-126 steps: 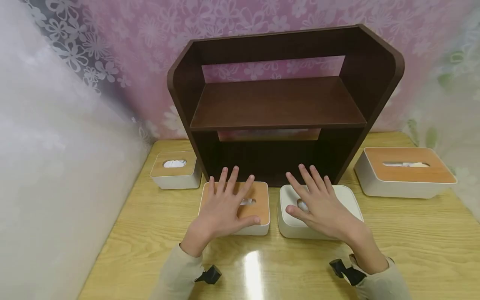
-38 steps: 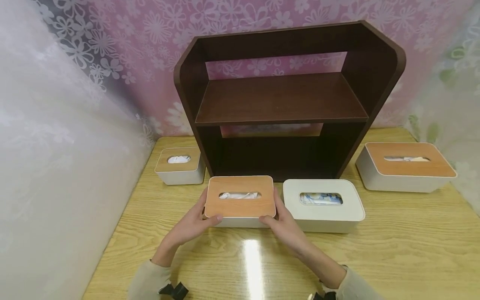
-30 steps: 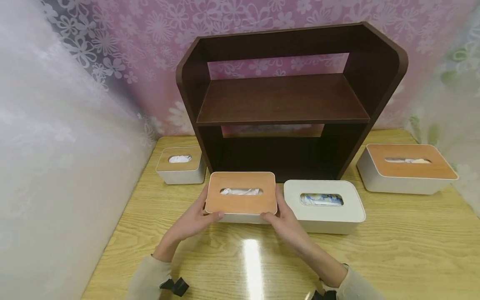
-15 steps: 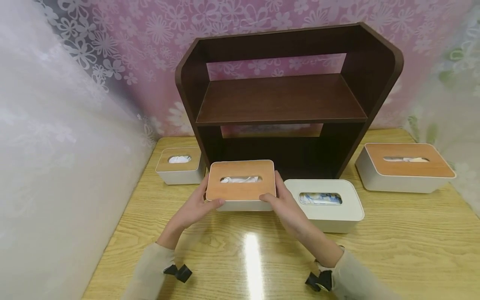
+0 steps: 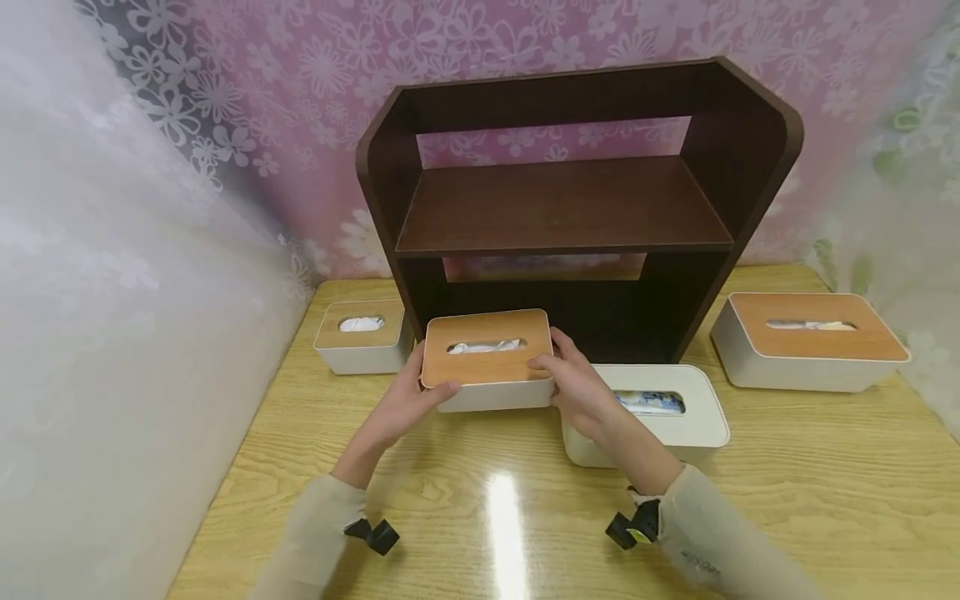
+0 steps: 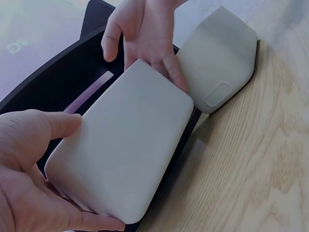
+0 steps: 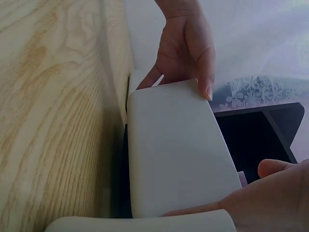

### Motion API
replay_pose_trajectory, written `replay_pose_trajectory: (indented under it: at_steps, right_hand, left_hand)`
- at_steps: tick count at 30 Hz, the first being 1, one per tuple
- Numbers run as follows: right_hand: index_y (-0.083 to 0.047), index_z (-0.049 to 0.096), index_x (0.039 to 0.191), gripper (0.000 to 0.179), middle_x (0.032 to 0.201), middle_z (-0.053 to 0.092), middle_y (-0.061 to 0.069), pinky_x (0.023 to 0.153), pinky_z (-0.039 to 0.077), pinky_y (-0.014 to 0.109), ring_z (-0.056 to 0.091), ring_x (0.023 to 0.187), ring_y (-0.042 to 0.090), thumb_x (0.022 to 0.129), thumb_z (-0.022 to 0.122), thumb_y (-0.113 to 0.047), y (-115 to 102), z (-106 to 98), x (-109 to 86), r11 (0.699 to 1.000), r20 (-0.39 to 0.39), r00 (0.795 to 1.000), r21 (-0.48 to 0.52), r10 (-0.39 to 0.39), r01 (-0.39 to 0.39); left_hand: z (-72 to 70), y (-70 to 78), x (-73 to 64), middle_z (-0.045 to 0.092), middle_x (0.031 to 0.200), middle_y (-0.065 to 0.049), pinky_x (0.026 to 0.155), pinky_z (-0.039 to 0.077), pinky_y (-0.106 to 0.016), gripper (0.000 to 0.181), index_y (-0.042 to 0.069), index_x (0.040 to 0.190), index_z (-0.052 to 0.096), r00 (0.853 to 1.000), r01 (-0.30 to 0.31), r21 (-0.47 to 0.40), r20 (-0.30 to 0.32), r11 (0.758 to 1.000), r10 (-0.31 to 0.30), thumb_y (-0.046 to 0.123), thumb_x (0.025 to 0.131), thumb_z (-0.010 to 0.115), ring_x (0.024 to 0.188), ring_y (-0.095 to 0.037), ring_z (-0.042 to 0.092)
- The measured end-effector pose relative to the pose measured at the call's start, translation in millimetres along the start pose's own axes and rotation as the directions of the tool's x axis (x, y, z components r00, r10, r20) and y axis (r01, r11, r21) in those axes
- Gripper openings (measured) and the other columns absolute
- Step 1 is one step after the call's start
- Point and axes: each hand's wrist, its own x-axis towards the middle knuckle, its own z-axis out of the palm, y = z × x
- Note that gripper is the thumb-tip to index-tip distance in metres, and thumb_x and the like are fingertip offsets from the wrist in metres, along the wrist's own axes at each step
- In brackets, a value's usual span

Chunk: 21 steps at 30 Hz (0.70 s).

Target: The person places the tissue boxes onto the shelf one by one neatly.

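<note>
From afar I watch the left hand (image 5: 401, 402) and right hand (image 5: 587, 393) clamped on opposite ends of a wood-topped tissue box (image 5: 487, 368), which they hold near the cream tissue box (image 5: 690, 429) and before the lower compartment of the dark shelf (image 5: 562, 204), the pink flowered backdrop (image 5: 487, 42) beyond.

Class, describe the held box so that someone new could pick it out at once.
Start at the dark shelf on the table. At its lower opening, left of centre, the left hand and right hand hold the box by its ends. Unlike the white box, it has a wooden top; unlike the small box and large box, it is held.
</note>
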Motion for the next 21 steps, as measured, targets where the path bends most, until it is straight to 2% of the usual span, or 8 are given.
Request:
replay_pose_trajectory:
  at_steps: [4,8,12,16,21]
  right_hand:
    - [-0.018,-0.015,0.158,0.088,0.165,-0.012,0.007,0.119,0.005,0.056,-0.001,0.150,0.027,0.098,0.048,-0.008,-1.1,-0.1,8.2,0.996,-0.016,1.000,0.081,0.024,-0.023]
    - [-0.020,-0.015,0.158,0.088,0.165,-0.013,0.008,0.119,0.002,0.055,-0.005,0.150,0.028,0.098,0.047,-0.008,1.0,0.4,16.0,0.992,-0.045,0.998,0.124,0.043,-0.037]
    - [-0.021,-0.016,0.158,0.089,0.164,-0.015,0.009,0.119,-0.001,0.056,-0.009,0.149,0.029,0.097,0.047,-0.006,3.0,0.2,21.4,0.988,-0.073,0.996,0.151,0.051,-0.039]
    - [-0.020,-0.015,0.159,0.088,0.164,-0.014,0.009,0.119,-0.004,0.055,-0.010,0.149,0.028,0.097,0.045,-0.003,4.0,0.9,25.4,0.982,-0.093,0.995,0.186,0.044,-0.026]
    - [-0.019,-0.012,0.159,0.086,0.165,-0.010,0.009,0.119,-0.003,0.053,-0.006,0.149,0.027,0.097,0.044,-0.001,6.1,2.9,29.6,0.979,-0.130,0.991,0.204,0.028,-0.001]
  left_hand:
    - [2.3,-2.1,4.4,0.026,0.160,-0.009,0.113,0.031,-0.053,0.088,0.013,0.159,0.010,1.000,-0.014,0.017,-0.011,1.000,0.014,0.030,0.095,0.068,0.143,-0.028,0.032]
    - [5.0,-3.8,9.0,0.018,0.163,-0.016,0.115,0.026,-0.054,0.091,0.006,0.159,0.006,0.999,0.004,0.065,-0.051,0.998,0.000,0.032,0.096,0.067,0.147,-0.032,0.025]
    - [7.0,-4.1,13.4,0.011,0.164,-0.016,0.117,0.024,-0.052,0.093,0.004,0.159,0.003,0.998,0.025,0.083,-0.065,0.996,-0.020,0.034,0.097,0.065,0.149,-0.031,0.017]
    - [7.5,-4.1,15.3,0.011,0.164,-0.016,0.114,0.029,-0.052,0.092,0.005,0.159,0.003,0.997,0.009,0.069,-0.071,0.998,-0.004,0.035,0.097,0.064,0.148,-0.032,0.023]
    - [9.2,-6.4,16.8,0.023,0.161,-0.017,0.108,0.038,-0.053,0.085,0.004,0.159,0.009,0.993,-0.042,0.077,-0.104,0.996,0.050,0.030,0.099,0.063,0.141,-0.033,0.036]
